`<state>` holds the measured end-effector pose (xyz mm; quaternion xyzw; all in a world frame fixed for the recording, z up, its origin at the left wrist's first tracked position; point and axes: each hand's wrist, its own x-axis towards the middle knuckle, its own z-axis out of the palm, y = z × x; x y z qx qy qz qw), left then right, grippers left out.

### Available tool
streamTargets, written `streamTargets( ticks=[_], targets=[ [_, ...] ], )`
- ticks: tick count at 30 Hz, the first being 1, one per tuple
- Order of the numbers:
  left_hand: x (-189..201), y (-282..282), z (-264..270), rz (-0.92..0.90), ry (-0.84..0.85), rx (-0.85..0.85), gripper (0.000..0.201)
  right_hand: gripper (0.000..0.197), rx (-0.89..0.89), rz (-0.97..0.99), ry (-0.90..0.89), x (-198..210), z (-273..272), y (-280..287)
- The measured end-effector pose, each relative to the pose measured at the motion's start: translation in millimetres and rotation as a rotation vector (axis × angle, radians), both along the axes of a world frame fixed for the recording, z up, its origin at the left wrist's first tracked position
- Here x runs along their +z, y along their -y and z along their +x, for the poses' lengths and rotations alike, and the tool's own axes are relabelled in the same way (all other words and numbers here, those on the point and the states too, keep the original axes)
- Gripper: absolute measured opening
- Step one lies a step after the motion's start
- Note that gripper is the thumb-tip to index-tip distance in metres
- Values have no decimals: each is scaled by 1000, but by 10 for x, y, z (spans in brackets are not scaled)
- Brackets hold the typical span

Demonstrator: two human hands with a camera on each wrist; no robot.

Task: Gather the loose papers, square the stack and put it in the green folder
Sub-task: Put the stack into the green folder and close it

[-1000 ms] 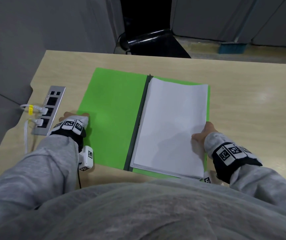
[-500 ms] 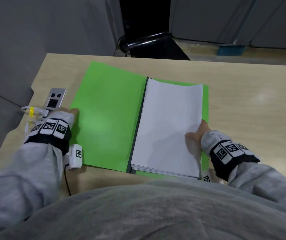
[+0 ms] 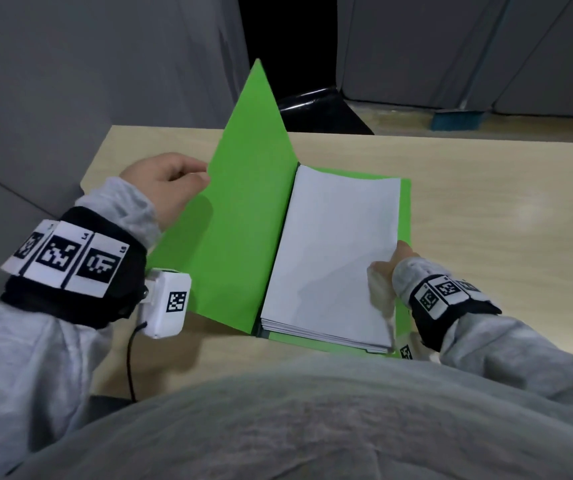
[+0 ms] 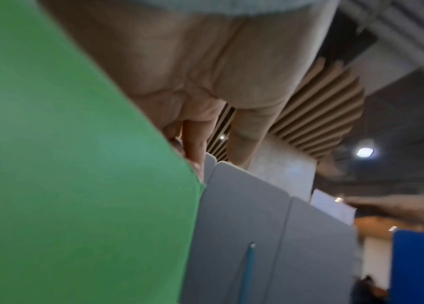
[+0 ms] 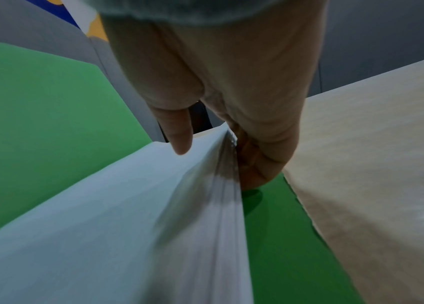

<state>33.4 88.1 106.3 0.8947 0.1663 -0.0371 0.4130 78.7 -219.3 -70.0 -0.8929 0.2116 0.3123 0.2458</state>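
1. Left hand is gripping the green folder cover's edge, lifting it.
2. Right hand is pinching the paper stack inside, on the worktop.
3. Next, likely: release stack, close cover.

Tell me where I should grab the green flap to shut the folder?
Hold the folder's flap at its free left edge, coming from the left, as the left hand does. That edge is lifted off the table and farthest from the spine, so it swings easily over the paper stack.
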Motion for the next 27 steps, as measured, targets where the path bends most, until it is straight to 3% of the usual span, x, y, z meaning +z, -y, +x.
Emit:
streamTargets(
  ticks=[3, 5, 8, 12, 16, 19, 21, 22, 24, 26, 27],
  targets=[
    [118, 223, -118, -222, 17, -29, 17, 72, -27, -64, -49, 12, -36, 86],
    [165, 382, -182, -339, -16, -64, 23, 64, -51, -25, -42, 62, -53, 105],
    [226, 608, -271, -531, -59, -87, 21, 51, -68, 61, -33, 91, -82, 185],
    [234, 791, -330, -606, -110, -150, 24, 44, -229, 313, 10, 55, -171, 357],
    [98, 919, -282, -535, -153, -212, 20, 51, -412, 517, -9, 76, -298, 414],
    [-177, 965, -197, -382, -256, -275, 21, 61, -517, 469, -29, 117, -349, 427],
    [-410, 975, -134, -260, -330, -273, 29, 84, -523, 435, -44, 122, -373, 452],
    [-524, 973, -104, -192, -368, -271, 34, 108, -520, 404, -44, 62, -352, 508],
    [-757, 951, -69, -54, -471, -283, 44, 148, -467, 346, -41, -378, -237, 693],
    [-962, 910, -75, 38, -571, -263, 51, 153, -400, 300, -77, -348, -224, 662],
    [-1054, 891, -80, 69, -611, -248, 54, 142, -376, 287, -91, -155, -255, 576]
  ],
)
